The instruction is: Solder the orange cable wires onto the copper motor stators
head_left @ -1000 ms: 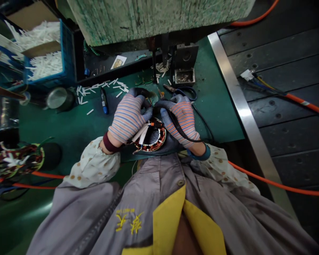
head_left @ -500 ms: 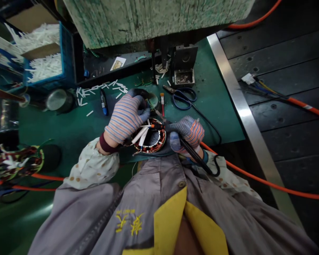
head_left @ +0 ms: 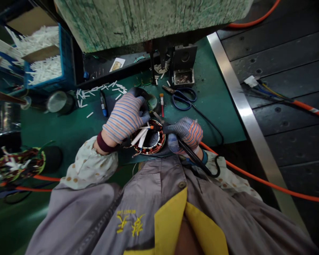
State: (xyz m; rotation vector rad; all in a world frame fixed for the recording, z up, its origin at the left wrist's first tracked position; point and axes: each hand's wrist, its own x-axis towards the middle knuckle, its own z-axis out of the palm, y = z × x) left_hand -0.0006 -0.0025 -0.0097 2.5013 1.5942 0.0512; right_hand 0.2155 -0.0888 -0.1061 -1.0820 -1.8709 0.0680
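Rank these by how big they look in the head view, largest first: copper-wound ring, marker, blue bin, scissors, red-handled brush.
1. Blue bin
2. Copper-wound ring, partly covered
3. Scissors
4. Marker
5. Red-handled brush, close to the marker in length but slimmer

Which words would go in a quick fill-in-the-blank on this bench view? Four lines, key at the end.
1. The left hand and the right hand both wear striped ____.
2. A thick black cord leads from the ____ hand, over that forearm.
3. The two broad strips lying across the copper-wound ring are ____ in colour.
4. The small brush beside the scissors has a ____ handle.

Missing words: gloves; right; white; red.
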